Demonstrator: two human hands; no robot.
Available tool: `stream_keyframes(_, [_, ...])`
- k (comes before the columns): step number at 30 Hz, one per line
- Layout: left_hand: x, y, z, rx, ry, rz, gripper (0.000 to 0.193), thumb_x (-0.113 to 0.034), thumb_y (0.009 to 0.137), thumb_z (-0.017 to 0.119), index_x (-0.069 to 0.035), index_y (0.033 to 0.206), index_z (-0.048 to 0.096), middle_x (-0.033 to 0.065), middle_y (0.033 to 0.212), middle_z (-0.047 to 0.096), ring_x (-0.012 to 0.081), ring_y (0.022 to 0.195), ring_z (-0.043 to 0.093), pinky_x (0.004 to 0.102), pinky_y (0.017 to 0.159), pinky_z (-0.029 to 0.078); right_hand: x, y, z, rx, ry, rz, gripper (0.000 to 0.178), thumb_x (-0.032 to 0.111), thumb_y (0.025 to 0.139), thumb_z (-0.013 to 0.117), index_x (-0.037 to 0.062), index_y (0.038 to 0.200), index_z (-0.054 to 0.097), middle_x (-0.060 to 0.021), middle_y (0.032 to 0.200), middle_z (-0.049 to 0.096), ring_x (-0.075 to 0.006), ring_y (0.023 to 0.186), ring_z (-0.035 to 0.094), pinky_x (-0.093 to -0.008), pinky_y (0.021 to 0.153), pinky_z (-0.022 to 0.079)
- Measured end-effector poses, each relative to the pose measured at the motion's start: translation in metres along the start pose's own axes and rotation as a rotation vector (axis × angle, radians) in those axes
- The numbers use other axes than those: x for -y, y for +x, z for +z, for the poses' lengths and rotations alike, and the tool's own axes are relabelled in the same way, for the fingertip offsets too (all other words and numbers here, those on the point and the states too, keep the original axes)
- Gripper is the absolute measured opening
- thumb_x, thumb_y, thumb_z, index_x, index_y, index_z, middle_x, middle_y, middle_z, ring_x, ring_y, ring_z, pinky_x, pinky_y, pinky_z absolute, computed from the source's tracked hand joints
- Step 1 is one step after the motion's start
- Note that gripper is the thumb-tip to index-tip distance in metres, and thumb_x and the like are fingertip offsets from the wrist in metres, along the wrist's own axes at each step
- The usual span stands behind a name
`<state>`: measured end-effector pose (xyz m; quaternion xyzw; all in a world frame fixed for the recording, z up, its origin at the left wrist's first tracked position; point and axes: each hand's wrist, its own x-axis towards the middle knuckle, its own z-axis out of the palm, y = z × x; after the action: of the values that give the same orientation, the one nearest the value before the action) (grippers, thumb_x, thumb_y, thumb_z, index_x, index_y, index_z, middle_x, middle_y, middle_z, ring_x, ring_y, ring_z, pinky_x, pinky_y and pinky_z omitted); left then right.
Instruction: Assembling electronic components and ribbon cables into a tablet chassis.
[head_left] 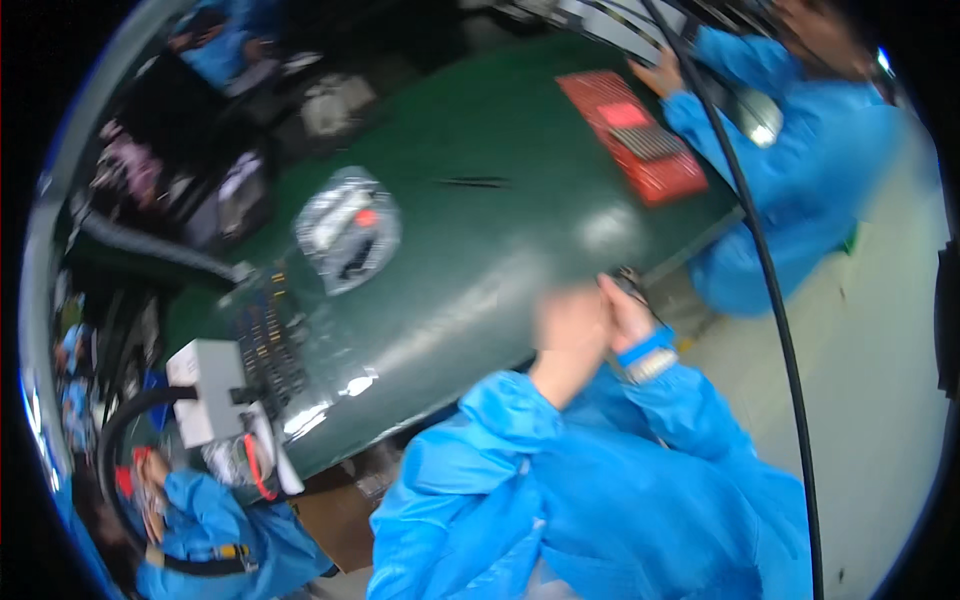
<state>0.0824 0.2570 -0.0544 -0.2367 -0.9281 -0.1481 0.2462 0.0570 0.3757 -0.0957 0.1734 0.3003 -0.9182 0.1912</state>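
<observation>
In front of my body, at the near edge of the green table (450, 260), my two hands meet. My left hand (570, 325) is smeared by motion; its fingers cannot be made out. My right hand (630, 318), with a blue band (645, 348) around its wrist, is closed around a small dark object (628, 280). Only the top of that object shows above the fingers. Farther off on the table lie black tweezers (475, 182). To their left is a clear plastic bag (348, 230) with white, black and red things in it.
Red bubble wrap (635, 140) with a grey ribbed piece lies at the far right, near a co-worker's blue sleeve (735, 165). Rows of small dark parts (268, 345) and a white box (208, 390) stand at the left, by another co-worker (225, 520). A black cable (765, 270) hangs across the right side.
</observation>
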Motion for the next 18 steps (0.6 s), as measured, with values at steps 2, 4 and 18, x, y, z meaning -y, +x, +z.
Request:
stream_keyframes(2, [0.002,-0.013,-0.006,0.140,-0.278,-0.083,0.027,-0.015,0.071,0.052,-0.008,0.096,0.060,0.0049,0.098,0.059,0.0213,0.095,0.053,0.0455,0.081,0.038,-0.005,-0.008,0.004,0.038,-0.124,0.074,0.029,0.031,0.090,0.052,0.0039,0.087,0.062,-0.0091,0.088,0.065,-0.0199,0.079,0.062,-0.0338,0.071,0.051])
stream_keyframes(4, [-0.001,-0.015,-0.004,0.151,-0.309,-0.074,0.028,-0.016,0.069,0.055,-0.008,0.095,0.061,0.0052,0.097,0.060,0.0234,0.094,0.053,0.0473,0.083,0.038,-0.004,0.000,-0.028,-0.022,-0.134,0.101,0.032,0.035,0.090,0.051,0.0057,0.088,0.063,-0.0088,0.089,0.066,-0.0200,0.081,0.063,-0.0341,0.073,0.051])
stream_keyframes(18, [0.018,-0.034,-0.032,0.022,-0.699,-0.241,0.032,-0.007,0.078,0.051,-0.003,0.110,0.054,0.0080,0.112,0.051,0.0241,0.108,0.047,0.0436,0.096,0.030,0.023,0.006,-0.097,-0.035,-0.227,-0.114,0.021,0.020,0.093,0.049,0.0034,0.106,0.053,-0.0075,0.102,0.061,-0.0152,0.089,0.057,-0.0269,0.074,0.047])
